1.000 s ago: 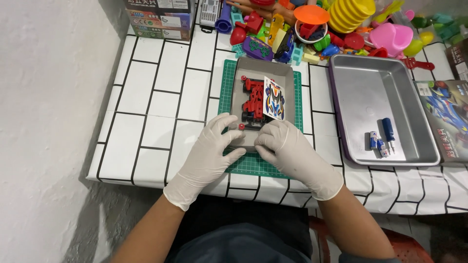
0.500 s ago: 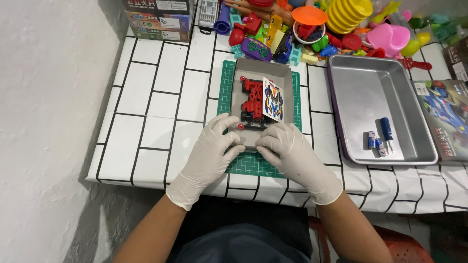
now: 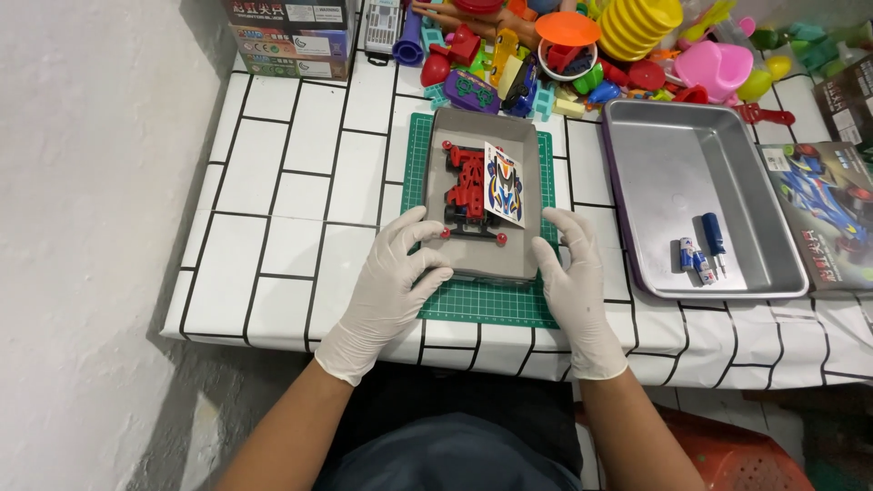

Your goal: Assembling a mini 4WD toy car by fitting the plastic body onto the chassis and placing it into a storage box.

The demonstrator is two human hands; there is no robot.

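Observation:
A shallow grey tray [image 3: 482, 127] lies on a green cutting mat [image 3: 482, 305] on the white tiled table. In the tray sit a red toy car chassis [image 3: 466, 186] and a colourful sticker sheet [image 3: 503, 185]. My left hand [image 3: 391, 282], in a white glove, rests at the tray's near left corner, with its fingers spread and touching the edge. My right hand [image 3: 573, 291], also gloved, lies flat along the tray's near right corner. Neither hand holds anything.
A metal baking pan [image 3: 700, 145] to the right holds a small blue screwdriver [image 3: 715, 238] and batteries [image 3: 691, 256]. A printed model box [image 3: 823, 214] lies at the far right. A pile of colourful plastic toys [image 3: 582, 45] and cardboard boxes [image 3: 291, 32] lines the back. A white wall stands on the left.
Both hands were close together over the tray's near end. They have moved apart to its left and right corners, and the car is uncovered.

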